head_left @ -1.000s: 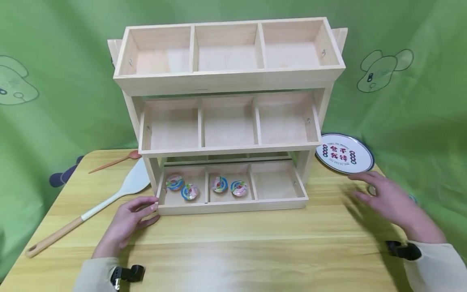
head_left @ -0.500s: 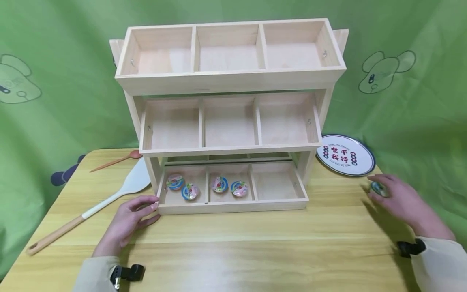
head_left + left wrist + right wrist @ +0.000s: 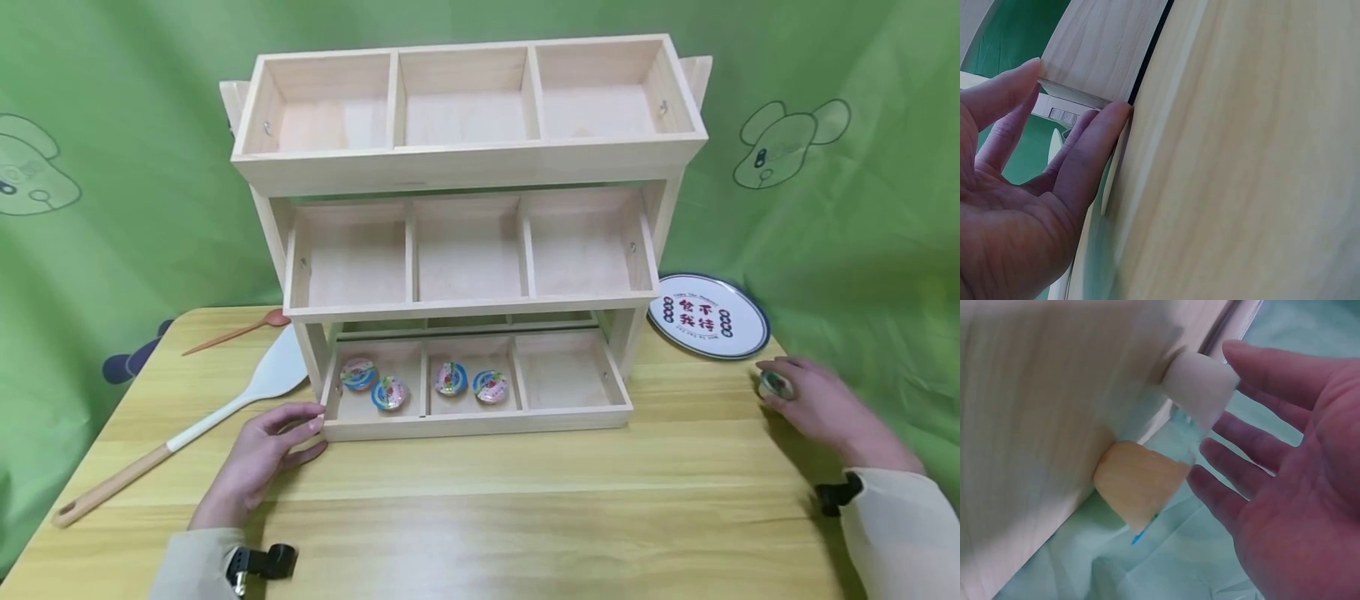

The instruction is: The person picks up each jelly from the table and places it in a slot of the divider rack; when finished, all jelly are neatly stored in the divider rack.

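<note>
In the head view my left hand (image 3: pixel 266 454) holds the lower left front corner of a three-tier wooden rack (image 3: pixel 468 158). The left wrist view shows its thumb and fingertips on the end of the tray's front board (image 3: pixel 1100 50). My right hand (image 3: pixel 821 408), at the table's right side, pinches a small jelly cup (image 3: pixel 776 385) with a greenish lid. In the right wrist view this cup's white body (image 3: pixel 1200 384) is between thumb and fingers. An orange jelly cup (image 3: pixel 1138 481) stands beside it, hidden behind the hand in the head view.
Several jelly cups (image 3: pixel 390 392) lie in the bottom tray's left and middle compartments. An oval plate (image 3: pixel 708 317) lies right of the rack. On the left are a white spatula (image 3: pixel 277 365) and a small reddish spoon (image 3: pixel 236 333). A green curtain (image 3: pixel 832 225) hangs behind.
My right hand has moved back and to the right from beside the plate, and its fingers have closed on the jelly cup. The left hand has stayed at the rack's corner.
</note>
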`<state>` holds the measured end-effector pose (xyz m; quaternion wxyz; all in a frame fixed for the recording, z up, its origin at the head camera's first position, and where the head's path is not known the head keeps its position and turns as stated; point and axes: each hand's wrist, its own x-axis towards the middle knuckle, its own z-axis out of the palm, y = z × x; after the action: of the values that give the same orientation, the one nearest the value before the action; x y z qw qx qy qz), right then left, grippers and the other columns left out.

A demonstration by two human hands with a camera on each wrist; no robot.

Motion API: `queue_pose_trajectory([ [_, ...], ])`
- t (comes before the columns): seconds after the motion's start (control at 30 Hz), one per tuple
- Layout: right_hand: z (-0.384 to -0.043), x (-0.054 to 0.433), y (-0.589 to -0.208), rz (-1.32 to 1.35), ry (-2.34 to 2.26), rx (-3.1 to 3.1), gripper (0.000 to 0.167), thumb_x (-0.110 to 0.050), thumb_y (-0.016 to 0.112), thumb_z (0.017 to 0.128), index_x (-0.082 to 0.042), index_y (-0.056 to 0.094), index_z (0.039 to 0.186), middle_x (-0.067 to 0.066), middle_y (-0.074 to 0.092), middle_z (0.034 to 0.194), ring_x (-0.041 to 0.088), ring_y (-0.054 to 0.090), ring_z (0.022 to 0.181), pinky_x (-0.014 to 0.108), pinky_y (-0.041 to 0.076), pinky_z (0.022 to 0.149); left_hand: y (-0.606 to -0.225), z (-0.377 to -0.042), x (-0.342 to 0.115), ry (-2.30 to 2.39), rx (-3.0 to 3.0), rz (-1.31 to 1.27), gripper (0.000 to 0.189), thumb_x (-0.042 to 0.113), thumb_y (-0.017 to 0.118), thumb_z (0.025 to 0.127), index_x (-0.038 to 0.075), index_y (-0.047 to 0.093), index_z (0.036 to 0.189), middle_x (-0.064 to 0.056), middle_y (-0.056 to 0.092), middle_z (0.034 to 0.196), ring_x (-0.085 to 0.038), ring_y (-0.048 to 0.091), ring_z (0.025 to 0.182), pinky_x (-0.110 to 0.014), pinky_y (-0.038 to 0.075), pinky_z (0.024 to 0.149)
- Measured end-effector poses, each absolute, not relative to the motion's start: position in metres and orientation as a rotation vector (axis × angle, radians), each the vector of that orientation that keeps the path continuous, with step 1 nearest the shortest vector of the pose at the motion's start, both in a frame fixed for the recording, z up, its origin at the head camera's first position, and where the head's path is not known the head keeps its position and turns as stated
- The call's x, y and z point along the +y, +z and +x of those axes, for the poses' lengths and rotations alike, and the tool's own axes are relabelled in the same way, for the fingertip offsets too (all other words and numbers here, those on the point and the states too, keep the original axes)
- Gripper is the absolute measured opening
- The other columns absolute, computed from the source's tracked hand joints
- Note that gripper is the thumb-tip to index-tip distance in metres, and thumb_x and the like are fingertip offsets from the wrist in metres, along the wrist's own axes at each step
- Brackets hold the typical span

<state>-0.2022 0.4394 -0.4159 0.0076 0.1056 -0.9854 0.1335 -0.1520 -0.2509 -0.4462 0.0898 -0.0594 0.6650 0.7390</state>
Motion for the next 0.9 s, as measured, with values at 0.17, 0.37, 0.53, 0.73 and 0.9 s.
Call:
queue_pose_trajectory([
  [0.17, -0.206, 0.441, -0.416, 0.32, 0.389, -3.085, 0.043, 0.001, 0.064, 0.087, 0.013, 0.05, 0.126, 0.045, 0.043, 0.119, 0.063, 0.038, 0.106, 0.078, 0.032, 0.09, -0.447, -0.152, -0.251, 2.2, 1.986, -0.178, 0.031, 0.003, 0.068, 0.091, -0.008, 0.062, 0.12, -0.019, 0.047, 0.127, -0.02, 0.062, 0.105, -0.043, 0.055, 0.095],
  [0.37, -0.205, 0.442, -0.413, 0.295, 0.396, -3.12, 0.044, 0.001, 0.064, 0.086, 0.013, 0.05, 0.125, 0.046, 0.041, 0.119, 0.064, 0.035, 0.107, 0.08, 0.029, 0.091, -0.447, -0.153, -0.252, 2.195, 1.972, -0.176, 0.033, 0.003, 0.067, 0.092, -0.008, 0.061, 0.122, -0.024, 0.043, 0.133, -0.022, 0.061, 0.107, -0.043, 0.054, 0.096],
  [0.53, -0.201, 0.44, -0.412, 0.34, 0.376, -3.054, 0.044, 0.001, 0.069, 0.083, 0.01, 0.053, 0.123, 0.045, 0.044, 0.116, 0.063, 0.038, 0.103, 0.078, 0.032, 0.088, -0.448, -0.153, -0.251, 2.192, 1.963, -0.174, 0.033, 0.002, 0.066, 0.092, -0.008, 0.06, 0.123, -0.025, 0.041, 0.135, -0.022, 0.061, 0.108, -0.043, 0.054, 0.096],
  [0.73, -0.195, 0.435, -0.407, 0.379, 0.394, -3.07, 0.045, -0.006, 0.072, 0.086, 0.008, 0.055, 0.125, 0.042, 0.047, 0.115, 0.059, 0.044, 0.101, 0.075, 0.04, 0.081, -0.447, -0.152, -0.251, 2.182, 1.962, -0.168, 0.034, 0.002, 0.066, 0.093, -0.01, 0.059, 0.123, -0.026, 0.039, 0.136, -0.023, 0.06, 0.108, -0.043, 0.054, 0.096],
  [0.9, -0.191, 0.422, -0.398, 0.439, 0.424, -3.056, 0.044, -0.01, 0.073, 0.087, 0.006, 0.057, 0.125, 0.037, 0.053, 0.111, 0.054, 0.052, 0.096, 0.068, 0.047, 0.076, -0.446, -0.154, -0.252, 2.172, 1.97, -0.164, 0.035, 0.002, 0.066, 0.092, -0.011, 0.058, 0.124, -0.026, 0.04, 0.136, -0.022, 0.061, 0.107, -0.042, 0.054, 0.096],
])
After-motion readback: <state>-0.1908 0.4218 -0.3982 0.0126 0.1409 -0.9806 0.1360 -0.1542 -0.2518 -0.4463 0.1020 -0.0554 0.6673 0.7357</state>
